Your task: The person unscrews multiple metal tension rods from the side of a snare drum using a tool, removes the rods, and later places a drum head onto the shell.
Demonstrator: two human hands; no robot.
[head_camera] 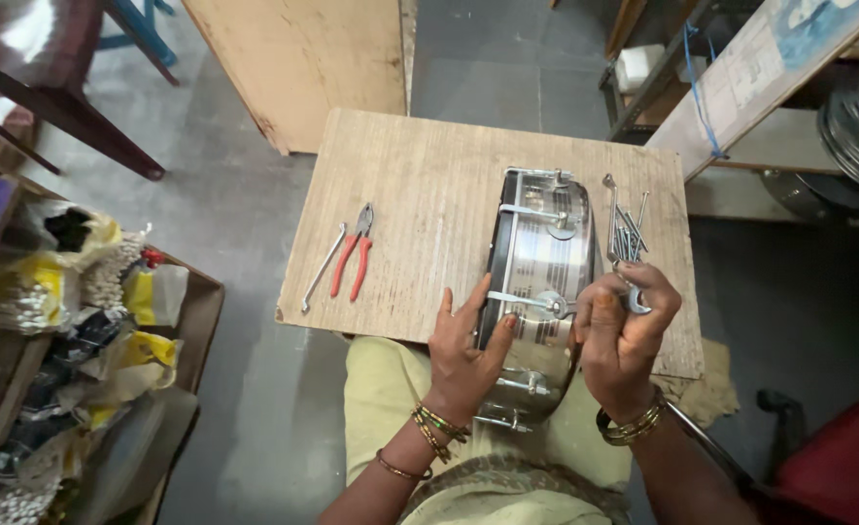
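A shiny metal drum shell (536, 262) stands on edge on a small wooden board (420, 214), its near part resting over my lap. My left hand (463, 350) lies flat against the drum's left rim, thumb touching a tension rod. My right hand (624, 331) is closed around a small metal fitting at the drum's right side. A pile of loose metal rods and hooks (626, 226) lies on the board just beyond my right hand. Red-handled pliers (354, 255) and a thin wrench (323, 267) lie on the board's left part.
A box of bagged small parts (89, 321) stands on the floor at left. A wooden panel (303, 58) leans behind the board. Metal shelving with stacked rims (857, 117) is at right, and a dark chair (41, 78) at top left.
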